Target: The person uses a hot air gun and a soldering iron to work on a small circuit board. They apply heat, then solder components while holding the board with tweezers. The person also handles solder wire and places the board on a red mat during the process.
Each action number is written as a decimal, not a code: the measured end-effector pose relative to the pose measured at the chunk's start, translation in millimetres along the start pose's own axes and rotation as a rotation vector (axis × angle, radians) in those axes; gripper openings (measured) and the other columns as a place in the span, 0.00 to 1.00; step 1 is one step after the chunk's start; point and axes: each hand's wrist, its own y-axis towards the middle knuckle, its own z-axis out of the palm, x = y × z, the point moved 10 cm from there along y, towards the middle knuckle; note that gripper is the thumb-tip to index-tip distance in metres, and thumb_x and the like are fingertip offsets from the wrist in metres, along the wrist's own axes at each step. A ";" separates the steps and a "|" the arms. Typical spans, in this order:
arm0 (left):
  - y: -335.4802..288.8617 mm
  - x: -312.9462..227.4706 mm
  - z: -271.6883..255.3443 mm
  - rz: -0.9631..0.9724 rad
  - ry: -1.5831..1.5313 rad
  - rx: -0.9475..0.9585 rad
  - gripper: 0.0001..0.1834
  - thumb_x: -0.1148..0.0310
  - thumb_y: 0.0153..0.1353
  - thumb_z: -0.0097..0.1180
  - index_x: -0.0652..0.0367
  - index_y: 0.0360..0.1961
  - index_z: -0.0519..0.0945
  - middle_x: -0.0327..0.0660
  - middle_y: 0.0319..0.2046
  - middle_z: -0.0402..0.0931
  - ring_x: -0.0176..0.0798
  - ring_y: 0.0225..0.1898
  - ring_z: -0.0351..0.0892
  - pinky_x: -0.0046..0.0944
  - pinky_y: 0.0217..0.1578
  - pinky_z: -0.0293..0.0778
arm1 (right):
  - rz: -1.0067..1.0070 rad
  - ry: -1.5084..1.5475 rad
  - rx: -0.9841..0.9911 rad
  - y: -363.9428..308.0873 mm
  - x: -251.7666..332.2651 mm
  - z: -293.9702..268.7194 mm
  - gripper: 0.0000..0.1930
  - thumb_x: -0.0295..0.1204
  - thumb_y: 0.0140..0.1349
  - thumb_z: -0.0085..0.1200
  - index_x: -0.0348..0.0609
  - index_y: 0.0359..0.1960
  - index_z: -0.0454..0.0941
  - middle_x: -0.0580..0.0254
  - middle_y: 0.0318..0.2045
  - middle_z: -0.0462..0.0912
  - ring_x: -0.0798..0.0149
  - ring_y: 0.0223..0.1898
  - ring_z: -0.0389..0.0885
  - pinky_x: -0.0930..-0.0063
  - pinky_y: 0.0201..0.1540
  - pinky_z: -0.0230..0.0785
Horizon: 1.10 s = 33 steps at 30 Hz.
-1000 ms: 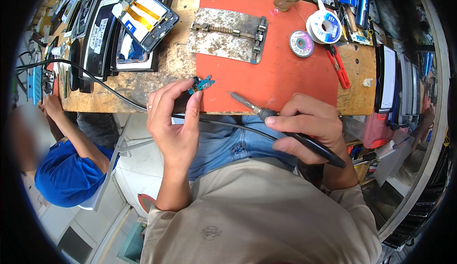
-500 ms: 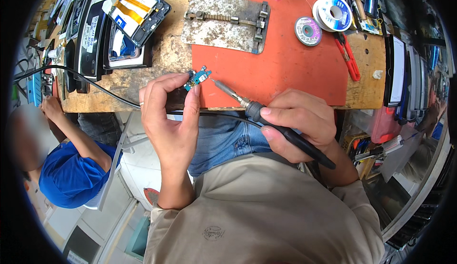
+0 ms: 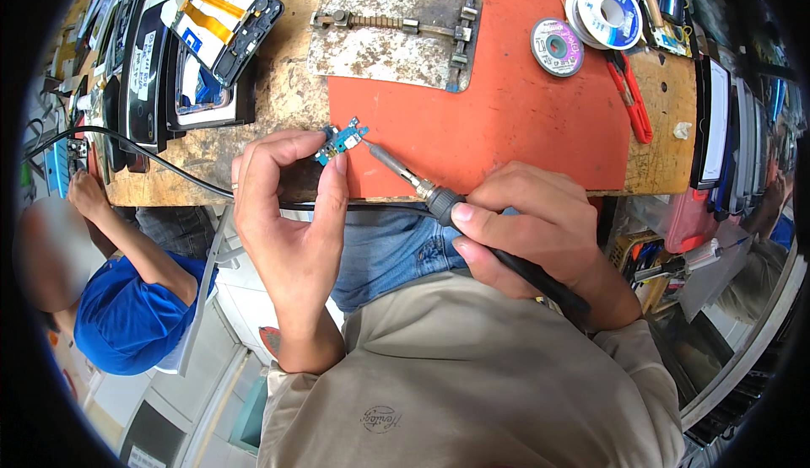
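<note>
My left hand (image 3: pixel 291 207) pinches a small blue-green circuit board (image 3: pixel 342 142) between thumb and fingers, just above the near edge of the red mat (image 3: pixel 540 135). Wrapped in my right hand (image 3: pixel 531 232) is a soldering iron (image 3: pixel 439 202) with a black handle and a metal shaft. Its tip points up and left and comes right up to the board's right end; whether it touches, I cannot tell. The iron's black cable (image 3: pixel 169 160) runs off to the left behind my left hand.
On the mat lie a stained metal board holder (image 3: pixel 392 34), a flat wire spool (image 3: pixel 557 47) and a white-and-blue solder reel (image 3: pixel 609 13). Red-handled cutters (image 3: pixel 633 101) lie to the right. An opened phone (image 3: pixel 224 21) rests on boxes at left. A person in blue (image 3: pixel 135 312) sits at left.
The view has shifted a little, so the bench items sit slightly differently in the picture. Both hands keep their grips, the iron's tip staying close to the board.
</note>
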 end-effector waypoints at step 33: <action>-1.7 5.3 -0.3 0.021 -0.024 -0.025 0.13 0.82 0.61 0.74 0.61 0.46 0.88 0.45 0.48 0.89 0.43 0.52 0.84 0.40 0.54 0.78 | 0.054 0.012 0.033 3.1 -1.7 -1.8 0.21 0.16 0.51 0.75 0.38 0.49 0.89 0.59 0.32 0.84 0.62 0.27 0.83 0.69 0.27 0.74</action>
